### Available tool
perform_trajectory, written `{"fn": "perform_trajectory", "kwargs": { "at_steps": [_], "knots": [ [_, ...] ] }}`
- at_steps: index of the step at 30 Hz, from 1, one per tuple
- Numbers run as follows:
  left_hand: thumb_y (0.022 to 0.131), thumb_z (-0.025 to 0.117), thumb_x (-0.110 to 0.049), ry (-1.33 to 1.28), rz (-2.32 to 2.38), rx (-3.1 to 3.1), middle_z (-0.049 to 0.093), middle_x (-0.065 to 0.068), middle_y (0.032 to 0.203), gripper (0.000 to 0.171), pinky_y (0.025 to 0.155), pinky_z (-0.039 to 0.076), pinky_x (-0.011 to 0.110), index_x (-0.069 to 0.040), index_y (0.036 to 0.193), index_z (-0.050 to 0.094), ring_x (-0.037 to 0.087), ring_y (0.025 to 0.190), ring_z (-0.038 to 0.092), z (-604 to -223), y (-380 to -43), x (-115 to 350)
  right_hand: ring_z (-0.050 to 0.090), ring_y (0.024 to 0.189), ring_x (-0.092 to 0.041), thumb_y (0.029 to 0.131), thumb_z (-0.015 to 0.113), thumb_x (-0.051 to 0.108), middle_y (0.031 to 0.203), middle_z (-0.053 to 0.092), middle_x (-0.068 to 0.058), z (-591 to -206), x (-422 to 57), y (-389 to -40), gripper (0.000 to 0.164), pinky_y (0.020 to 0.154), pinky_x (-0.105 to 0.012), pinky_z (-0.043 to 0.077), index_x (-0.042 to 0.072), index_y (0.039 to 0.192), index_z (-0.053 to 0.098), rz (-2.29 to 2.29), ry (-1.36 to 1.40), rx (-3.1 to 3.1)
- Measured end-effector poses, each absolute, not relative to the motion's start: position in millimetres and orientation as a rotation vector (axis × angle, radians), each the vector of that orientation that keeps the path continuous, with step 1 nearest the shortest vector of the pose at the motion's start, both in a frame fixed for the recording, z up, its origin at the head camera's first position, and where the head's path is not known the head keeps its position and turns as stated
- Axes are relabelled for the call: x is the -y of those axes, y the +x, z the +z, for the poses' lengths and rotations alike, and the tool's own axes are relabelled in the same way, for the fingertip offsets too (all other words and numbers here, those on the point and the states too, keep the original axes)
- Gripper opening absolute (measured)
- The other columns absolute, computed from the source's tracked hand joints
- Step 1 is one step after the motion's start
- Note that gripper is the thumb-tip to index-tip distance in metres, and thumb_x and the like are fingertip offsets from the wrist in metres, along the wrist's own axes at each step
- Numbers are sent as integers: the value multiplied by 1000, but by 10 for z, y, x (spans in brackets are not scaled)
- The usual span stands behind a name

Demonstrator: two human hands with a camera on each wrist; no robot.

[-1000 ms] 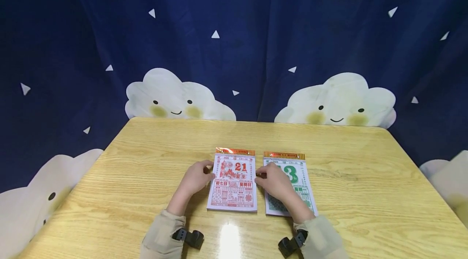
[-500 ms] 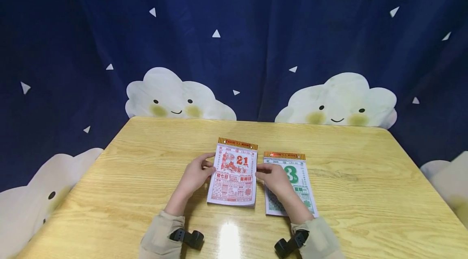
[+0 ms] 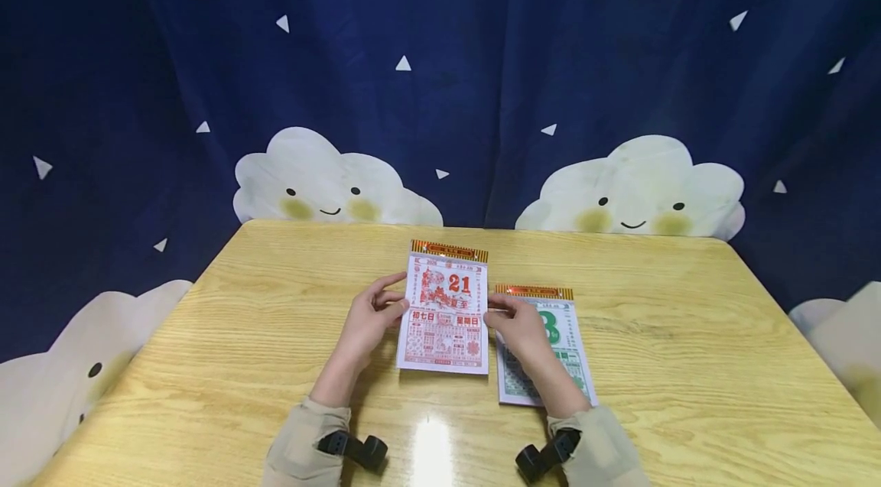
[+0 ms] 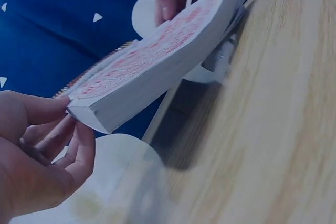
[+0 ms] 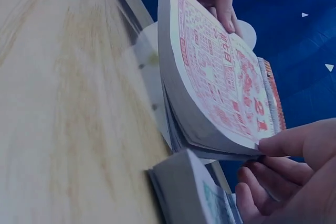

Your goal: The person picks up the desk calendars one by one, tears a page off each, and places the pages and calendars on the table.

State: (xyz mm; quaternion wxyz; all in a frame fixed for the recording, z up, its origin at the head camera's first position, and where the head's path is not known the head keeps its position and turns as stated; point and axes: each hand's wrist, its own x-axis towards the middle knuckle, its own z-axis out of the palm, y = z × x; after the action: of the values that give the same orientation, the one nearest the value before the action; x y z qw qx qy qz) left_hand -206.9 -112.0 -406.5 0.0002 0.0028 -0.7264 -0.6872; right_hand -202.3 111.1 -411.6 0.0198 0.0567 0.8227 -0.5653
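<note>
A thick tear-off calendar printed in red with a large 21 (image 3: 446, 319) is held up off the table by both hands, its gold-and-red top strip at the far end. My left hand (image 3: 368, 323) grips its left edge, thumb on top and fingers underneath, as the left wrist view shows. On the opposite edge my right hand (image 3: 521, 330) pinches it the same way; the pages sag a little in the right wrist view. Lying flat under the right wrist is a second calendar, printed in green (image 3: 578, 353), partly hidden by that hand.
Both calendars are over a light wooden table (image 3: 688, 334). Behind it hangs a dark blue curtain (image 3: 440, 89) with white triangles and smiling clouds. A black strap camera sits on each wrist.
The red calendar has risen from the table and moved away from me, slightly to the right, with both hands on its edges. The green calendar has stayed in place.
</note>
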Motion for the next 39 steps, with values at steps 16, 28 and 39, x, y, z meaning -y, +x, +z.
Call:
{"fn": "perform_trajectory", "kwargs": {
  "at_steps": [16,28,39],
  "knots": [
    [89,53,-6,-127,-2506,2122,51,9,112,44,84,50,34,-7,133,46,12,90,57,-4087,-2199,1033,55,93,-15,87,51,-1,122,48,-14,-3985,-1276,-2100,43,72,-20,51,2,129,47,-2150,249,-2174],
    [97,40,-12,-404,-2797,1905,62,-4,93,46,78,47,29,-11,142,29,10,85,59,-4043,-2283,977,53,92,-10,88,49,-1,128,42,-15,-3793,-1438,-2107,49,75,-20,49,2,136,38,-2202,137,-2044],
    [98,37,-18,-388,-2824,1889,63,-4,97,45,72,48,23,-8,141,30,8,84,59,-4043,-2342,828,56,88,-7,90,47,-1,124,45,-11,-3734,-1527,-2156,47,71,-20,50,0,136,37,-2272,78,-2011]
  ]
}}
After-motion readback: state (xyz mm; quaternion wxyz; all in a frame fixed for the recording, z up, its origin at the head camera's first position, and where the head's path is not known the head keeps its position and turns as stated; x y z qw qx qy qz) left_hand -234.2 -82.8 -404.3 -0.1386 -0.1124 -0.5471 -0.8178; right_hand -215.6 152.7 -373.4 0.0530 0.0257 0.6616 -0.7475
